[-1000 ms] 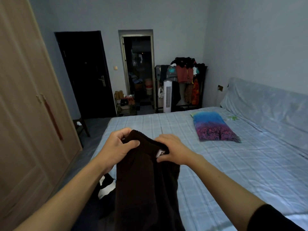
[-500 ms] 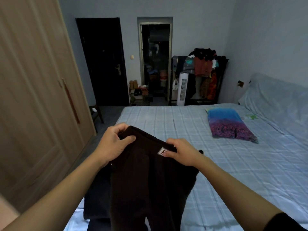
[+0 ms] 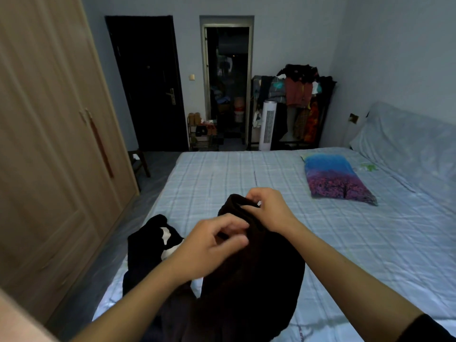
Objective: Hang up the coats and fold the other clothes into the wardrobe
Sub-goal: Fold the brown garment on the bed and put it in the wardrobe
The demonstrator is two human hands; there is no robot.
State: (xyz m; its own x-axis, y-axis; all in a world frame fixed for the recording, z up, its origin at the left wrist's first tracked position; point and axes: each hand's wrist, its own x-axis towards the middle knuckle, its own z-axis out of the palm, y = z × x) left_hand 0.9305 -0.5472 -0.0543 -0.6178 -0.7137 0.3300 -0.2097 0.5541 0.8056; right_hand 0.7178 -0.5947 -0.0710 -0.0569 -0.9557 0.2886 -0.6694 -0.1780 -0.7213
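Observation:
A dark brown garment [image 3: 254,280] hangs in front of me over the near edge of the bed [image 3: 222,174]. My right hand [image 3: 269,208] grips its bunched top edge. My left hand [image 3: 214,243] sits just below and to the left, its fingers and thumb curled and pinching the fabric. A black garment with a white stripe [image 3: 150,245] lies crumpled on the bed's near left corner. The wooden wardrobe [image 3: 49,144] stands on the left with its doors closed.
A blue and purple pillow [image 3: 333,180] lies on the bed's right side. A loaded clothes rack [image 3: 298,95] and a white tower fan [image 3: 267,125] stand at the far wall. A small stool [image 3: 139,160] sits in the aisle by the wardrobe.
My hands have come close together, bunching the garment's top edge that was spread between them. The left hand moved right and down. The view shifted left, showing the black garment on the bed.

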